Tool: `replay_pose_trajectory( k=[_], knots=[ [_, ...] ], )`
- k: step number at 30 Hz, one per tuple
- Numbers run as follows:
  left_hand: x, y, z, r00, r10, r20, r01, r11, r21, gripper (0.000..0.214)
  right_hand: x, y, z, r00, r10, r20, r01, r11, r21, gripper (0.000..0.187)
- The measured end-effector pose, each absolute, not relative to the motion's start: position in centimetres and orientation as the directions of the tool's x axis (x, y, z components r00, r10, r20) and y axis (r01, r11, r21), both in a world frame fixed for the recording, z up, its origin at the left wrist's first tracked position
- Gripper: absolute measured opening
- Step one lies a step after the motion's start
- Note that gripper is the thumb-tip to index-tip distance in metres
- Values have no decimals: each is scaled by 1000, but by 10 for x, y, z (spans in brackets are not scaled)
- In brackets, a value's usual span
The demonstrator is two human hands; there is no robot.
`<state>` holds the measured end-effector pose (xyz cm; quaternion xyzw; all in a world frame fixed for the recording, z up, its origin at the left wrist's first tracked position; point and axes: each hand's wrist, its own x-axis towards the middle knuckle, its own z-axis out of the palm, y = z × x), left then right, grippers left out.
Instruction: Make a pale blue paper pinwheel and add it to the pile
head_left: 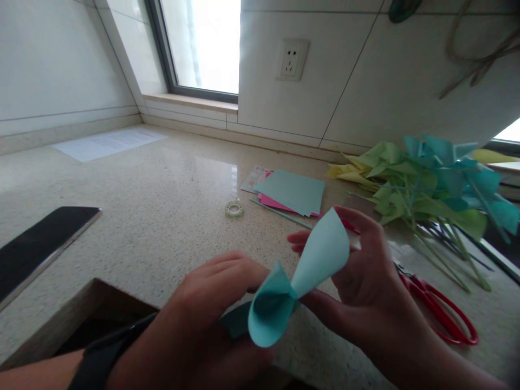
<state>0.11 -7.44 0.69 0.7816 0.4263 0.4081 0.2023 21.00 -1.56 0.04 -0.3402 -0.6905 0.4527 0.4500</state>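
Observation:
A light blue sheet of paper [304, 276] is curled into two loops that meet at a pinched middle. My left hand [203, 319] is closed on the lower left loop, fingers curled over it. My right hand [365, 276] grips the pinched middle with the thumb, its fingers bent behind the upper loop. Both hands hover just above the speckled counter [162, 206]. A dark band sits on my left wrist.
Red-handled scissors [442, 309] lie right of my right hand. Several paper flowers [426, 184] in green, yellow and blue are piled at the right. A stack of coloured paper [290, 192], a tape roll [234, 208], a thin stick [280, 212] and a dark phone [36, 244] lie on the counter.

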Motion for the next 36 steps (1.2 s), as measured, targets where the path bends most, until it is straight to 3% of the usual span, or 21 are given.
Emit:
replay_pose_trajectory(
  k=[4, 9, 12, 17, 21, 26, 31, 33, 36],
  knots=[
    [5, -74, 9, 258, 891, 374, 323, -444, 836, 19, 204, -14, 9, -430, 883, 190, -61, 182, -981, 75],
    [11, -73, 6, 195, 949, 248, 176, -283, 943, 17, 206, -15, 10, -498, 863, 87, -114, 35, -993, 66],
    [13, -71, 4, 190, 959, 212, 143, -240, 960, 17, 204, -13, 12, -495, 866, 73, -92, 32, -995, 58],
    [14, -66, 5, 209, 960, 186, 66, -203, 977, 21, 203, -13, 8, -508, 860, 55, -21, 51, -998, 26],
    [15, -62, 4, 179, 973, 143, 94, -161, 982, 18, 202, -13, 4, -536, 843, 51, -27, 43, -999, 12],
    [15, -61, 1, 149, 979, 139, 158, -163, 974, 12, 203, -12, 6, -564, 820, 96, 27, 135, -990, 4],
    [11, -62, 6, 183, 960, 212, 313, -262, 913, 11, 207, -11, 10, -535, 815, 222, 198, 377, -905, 4],
    [8, -59, 11, 252, 917, 309, 447, -393, 803, 11, 209, -7, 13, -558, 760, 332, 229, 526, -819, 5],
    [2, -52, 15, 391, 793, 467, 606, -604, 518, 4, 216, 1, 20, -590, 611, 528, 235, 755, -612, 10]
  ],
)
